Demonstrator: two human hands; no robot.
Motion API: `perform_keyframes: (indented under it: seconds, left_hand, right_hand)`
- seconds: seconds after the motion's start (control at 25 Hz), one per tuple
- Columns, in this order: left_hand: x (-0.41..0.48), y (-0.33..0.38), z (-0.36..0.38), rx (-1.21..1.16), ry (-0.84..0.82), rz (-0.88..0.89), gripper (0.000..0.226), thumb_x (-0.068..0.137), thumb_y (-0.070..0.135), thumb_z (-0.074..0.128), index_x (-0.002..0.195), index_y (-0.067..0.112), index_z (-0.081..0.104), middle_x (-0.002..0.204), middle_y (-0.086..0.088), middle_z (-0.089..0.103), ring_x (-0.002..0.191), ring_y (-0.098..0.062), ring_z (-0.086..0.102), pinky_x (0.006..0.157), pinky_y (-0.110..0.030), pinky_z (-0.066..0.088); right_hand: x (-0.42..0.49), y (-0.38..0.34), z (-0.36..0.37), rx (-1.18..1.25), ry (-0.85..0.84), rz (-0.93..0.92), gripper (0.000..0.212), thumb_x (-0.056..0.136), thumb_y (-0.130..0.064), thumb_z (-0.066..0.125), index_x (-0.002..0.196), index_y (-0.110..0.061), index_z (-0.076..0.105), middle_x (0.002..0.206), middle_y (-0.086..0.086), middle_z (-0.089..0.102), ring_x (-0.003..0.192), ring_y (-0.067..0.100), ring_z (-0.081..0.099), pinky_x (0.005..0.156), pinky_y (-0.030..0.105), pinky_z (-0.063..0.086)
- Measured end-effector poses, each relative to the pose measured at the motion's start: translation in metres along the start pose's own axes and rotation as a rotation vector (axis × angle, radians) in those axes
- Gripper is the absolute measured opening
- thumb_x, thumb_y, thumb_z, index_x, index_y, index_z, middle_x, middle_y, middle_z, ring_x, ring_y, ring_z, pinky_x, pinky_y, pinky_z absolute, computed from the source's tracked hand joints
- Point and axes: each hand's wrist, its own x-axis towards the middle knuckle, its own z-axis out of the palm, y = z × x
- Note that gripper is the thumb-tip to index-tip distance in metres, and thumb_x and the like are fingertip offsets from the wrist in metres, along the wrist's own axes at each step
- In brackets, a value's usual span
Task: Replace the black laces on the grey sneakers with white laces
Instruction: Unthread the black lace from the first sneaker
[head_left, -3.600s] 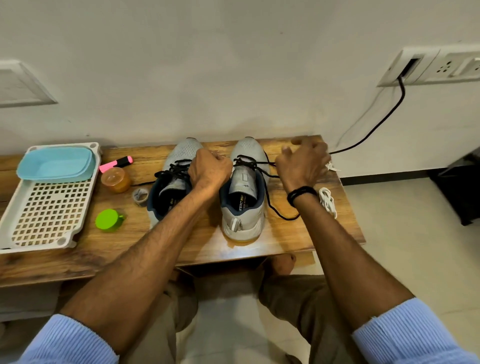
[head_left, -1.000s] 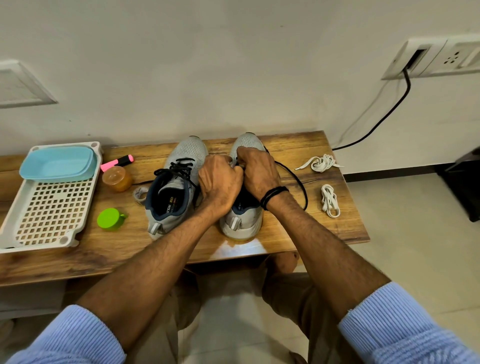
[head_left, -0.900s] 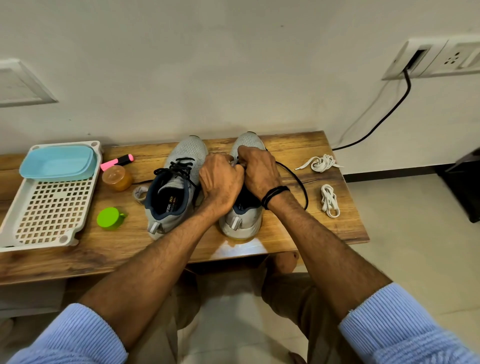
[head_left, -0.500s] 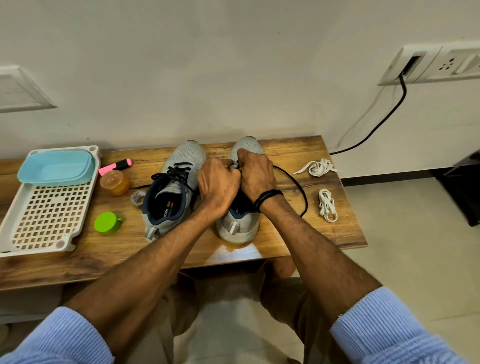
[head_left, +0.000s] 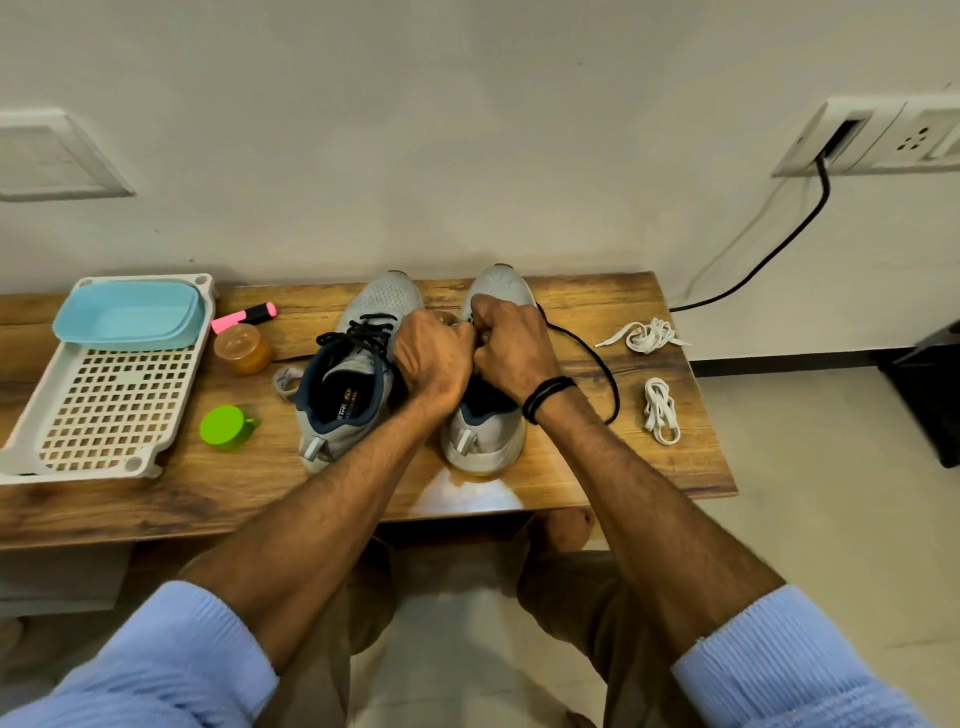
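Unlacing of the right sneaker (head_left: 483, 441), viewed from above. Nearest the viewer, two forearms in pale blue ribbed sleeves are extended over a bench (head_left: 649, 467) of glossy grained wood. The left hand (head_left: 434, 358) is clenched over the sneaker's throat; what it grasps is hidden and cannot be told. The right hand (head_left: 511, 348), banded with black cord at the wrist, is curled on the black lace (head_left: 600, 361), a thin round cord looped slack across the bench to the right. The step in hand is judged to be withdrawal of this lace from the front eyelets. The next move is judged to call for the shoe to be steadied while the cord is drawn clear. The left sneaker (head_left: 343, 400), of grey knit mesh with a padded navy collar, is laced in black and is set just beside. Flat white laces (head_left: 661, 410) are laid well to the right, one coiled and one loose farther back. At left are shown a perforated tray (head_left: 114, 405), a blue tub (head_left: 127, 319) in it, a green cap (head_left: 226, 425), an amber jar (head_left: 243, 349) and a pink highlighter (head_left: 244, 316). A cable (head_left: 779, 249) is seen on the wall behind.
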Motion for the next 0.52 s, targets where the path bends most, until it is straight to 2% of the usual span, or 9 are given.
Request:
perform_keyframes:
  seconds: [0.16, 0.24, 0.32, 0.4, 0.44, 0.52]
  left_hand:
    - [-0.002, 0.006, -0.001, 0.036, -0.055, 0.018, 0.016, 0.079, 0.018, 0.065, 0.069, 0.007, 0.068, 0.058, -0.003, 0.058, 0.055, -0.017, 0.052, 0.051, -0.028, 0.037]
    - [-0.001, 0.007, -0.006, 0.095, -0.07, 0.042, 0.014, 0.077, 0.018, 0.064, 0.068, 0.008, 0.067, 0.056, 0.0, 0.056, 0.052, -0.016, 0.051, 0.047, -0.027, 0.037]
    - [0.0, 0.006, -0.009, 0.129, -0.078, 0.079, 0.016, 0.075, 0.02, 0.062, 0.065, 0.008, 0.066, 0.056, -0.002, 0.058, 0.053, -0.02, 0.057, 0.048, -0.03, 0.046]
    - [-0.002, 0.006, -0.013, 0.163, -0.094, 0.096, 0.015, 0.073, 0.019, 0.06, 0.063, 0.008, 0.065, 0.059, -0.005, 0.062, 0.057, -0.025, 0.062, 0.053, -0.035, 0.054]
    - [-0.002, 0.005, -0.015, 0.176, -0.099, 0.109, 0.015, 0.072, 0.018, 0.059, 0.062, 0.008, 0.063, 0.058, -0.005, 0.061, 0.057, -0.025, 0.062, 0.054, -0.036, 0.055]
    - [-0.003, 0.005, -0.016, 0.196, -0.118, 0.131, 0.014, 0.072, 0.018, 0.059, 0.062, 0.008, 0.06, 0.059, -0.003, 0.057, 0.057, -0.026, 0.06, 0.055, -0.036, 0.055]
  right_hand:
    - [0.003, 0.0, 0.0, 0.033, 0.066, 0.086, 0.007, 0.09, -0.004, 0.056, 0.088, -0.011, 0.055, 0.083, 0.009, 0.066, 0.079, 0.026, 0.059, 0.061, 0.031, 0.039]
    - [0.008, 0.005, -0.008, 0.062, 0.142, 0.133, 0.001, 0.093, -0.011, 0.061, 0.094, -0.011, 0.061, 0.092, 0.005, 0.068, 0.082, 0.019, 0.059, 0.065, 0.026, 0.038]
    - [0.015, 0.017, -0.022, 0.1, 0.356, 0.227, 0.005, 0.094, -0.015, 0.062, 0.097, -0.012, 0.064, 0.097, 0.004, 0.063, 0.085, 0.014, 0.056, 0.066, 0.023, 0.037]
    - [0.021, 0.032, -0.038, 0.174, 0.688, 0.355, 0.006, 0.092, -0.015, 0.065, 0.098, -0.013, 0.065, 0.105, 0.005, 0.053, 0.089, 0.014, 0.055, 0.068, 0.017, 0.042]
    - [0.022, 0.037, -0.047, 0.247, 0.831, 0.409, 0.007, 0.092, -0.015, 0.066, 0.099, -0.013, 0.065, 0.105, 0.005, 0.049, 0.087, 0.011, 0.053, 0.068, 0.01, 0.04]
    - [0.024, 0.041, -0.061, 0.389, 0.987, 0.453, 0.01, 0.094, -0.016, 0.061, 0.101, -0.009, 0.063, 0.1, 0.007, 0.053, 0.079, 0.001, 0.046, 0.068, 0.004, 0.036]
